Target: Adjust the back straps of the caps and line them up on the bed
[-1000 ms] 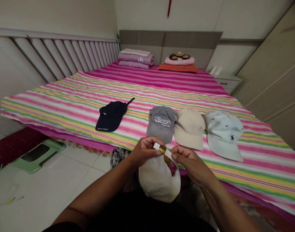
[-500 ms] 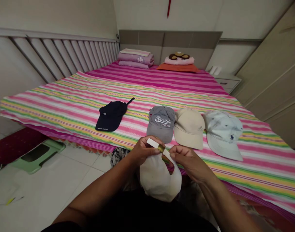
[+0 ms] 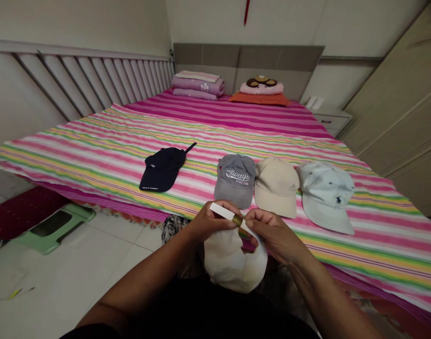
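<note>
While your left hand pinches the white strap of an off-white cap and your right hand pinches the strap's other side, just beside a brass buckle, the cap hangs below them. A loose pinch could let the strap slide out of the buckle or let the cap drop. Your fingers hide how the strap passes through, and the cap's brim is hard to make out. Beyond your hands, a grey cap, a beige cap and a pale blue cap lie side by side on the striped bed, with a navy cap apart to the left.
</note>
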The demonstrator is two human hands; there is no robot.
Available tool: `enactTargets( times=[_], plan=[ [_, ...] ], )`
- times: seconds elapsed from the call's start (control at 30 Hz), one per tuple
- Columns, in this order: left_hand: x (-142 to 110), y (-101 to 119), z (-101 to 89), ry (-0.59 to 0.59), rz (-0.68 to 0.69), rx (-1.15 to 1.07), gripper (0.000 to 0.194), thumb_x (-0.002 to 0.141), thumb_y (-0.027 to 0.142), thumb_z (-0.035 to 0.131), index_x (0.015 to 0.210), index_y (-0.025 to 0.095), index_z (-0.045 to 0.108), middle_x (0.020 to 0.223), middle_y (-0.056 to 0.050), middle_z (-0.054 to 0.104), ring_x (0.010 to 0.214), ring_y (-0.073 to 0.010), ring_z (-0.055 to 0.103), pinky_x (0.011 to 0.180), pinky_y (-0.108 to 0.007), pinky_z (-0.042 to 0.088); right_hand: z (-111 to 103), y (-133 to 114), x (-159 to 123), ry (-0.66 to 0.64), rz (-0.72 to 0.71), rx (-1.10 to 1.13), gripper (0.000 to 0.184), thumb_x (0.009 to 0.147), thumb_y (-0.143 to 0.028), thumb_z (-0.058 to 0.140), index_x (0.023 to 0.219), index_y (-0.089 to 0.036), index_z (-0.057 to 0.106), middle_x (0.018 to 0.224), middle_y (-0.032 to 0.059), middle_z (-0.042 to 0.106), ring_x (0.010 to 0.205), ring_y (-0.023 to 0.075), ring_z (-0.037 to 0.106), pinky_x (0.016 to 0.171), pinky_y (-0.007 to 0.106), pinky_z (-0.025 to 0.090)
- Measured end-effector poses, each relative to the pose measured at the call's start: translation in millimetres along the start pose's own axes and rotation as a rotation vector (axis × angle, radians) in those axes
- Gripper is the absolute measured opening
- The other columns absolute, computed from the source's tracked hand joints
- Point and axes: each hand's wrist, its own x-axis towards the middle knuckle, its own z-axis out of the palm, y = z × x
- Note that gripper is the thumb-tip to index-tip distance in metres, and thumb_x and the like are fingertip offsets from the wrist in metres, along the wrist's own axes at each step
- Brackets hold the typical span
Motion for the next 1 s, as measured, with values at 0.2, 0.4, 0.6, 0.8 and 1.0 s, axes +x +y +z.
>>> enactTargets(
  times=[0.2, 0.4, 0.6, 0.8, 1.0],
  plan=[
    [1, 2, -0.8, 0.016, -0.011, 0.086, 0.028, 0.055, 0.019, 0.075, 0.082, 0.015, 0.066, 0.083, -0.005, 0.061, 0.077, -0.0145, 0.056, 0.07, -0.026, 0.042, -5, -1, 5, 0.077, -0.034, -0.188, 0.027, 0.064, -0.035, 0.069, 0.062, -0.014, 0.053, 0.043, -0.005, 0.047, 0.036, 0.0039, 0.035, 0.039, 0.019, 0.024],
    [-1, 5, -4.9, -0.018, -0.023, 0.1, 0.032, 0.056, 0.023, 0.075, 0.086, 0.015, 0.066, 0.086, -0.005, 0.062, 0.078, -0.0149, 0.057, 0.071, -0.026, 0.041, -3, -2, 7, 0.108, -0.045, -0.198, 0.023, 0.062, -0.031, 0.069, 0.059, -0.014, 0.053, 0.038, -0.007, 0.044, 0.034, 0.0036, 0.03, 0.038, 0.019, 0.019],
    [5, 16, -15.6, -0.103, -0.158, -0.111, 0.057, 0.061, 0.056, 0.062, 0.098, 0.013, 0.061, 0.097, -0.013, 0.063, 0.09, -0.0236, 0.058, 0.074, -0.033, 0.044, 0, -4, 6, 0.113, -0.057, -0.215, 0.024, 0.061, -0.032, 0.069, 0.059, -0.014, 0.053, 0.04, -0.0062, 0.045, 0.035, 0.0034, 0.031, 0.04, 0.02, 0.016],
    [19, 38, -17.7, -0.138, -0.462, 0.104, 0.041, 0.067, 0.047, 0.062, 0.086, 0.011, 0.064, 0.075, -0.007, 0.063, 0.063, -0.012, 0.055, 0.058, -0.023, 0.04, 0, -4, 10, 0.117, -0.061, -0.242, 0.022, 0.061, -0.032, 0.068, 0.059, -0.014, 0.054, 0.039, -0.0065, 0.044, 0.036, 0.0037, 0.031, 0.039, 0.02, 0.018],
    [19, 42, -11.4, -0.185, -0.48, 0.242, 0.032, 0.064, 0.037, 0.068, 0.083, 0.012, 0.061, 0.066, 0.0, 0.056, 0.055, -0.0068, 0.047, 0.05, -0.019, 0.034, -5, -4, 14, 0.128, -0.054, -0.26, 0.021, 0.061, -0.031, 0.068, 0.06, -0.014, 0.055, 0.043, -0.0056, 0.046, 0.035, 0.0034, 0.032, 0.038, 0.019, 0.019]
  ],
)
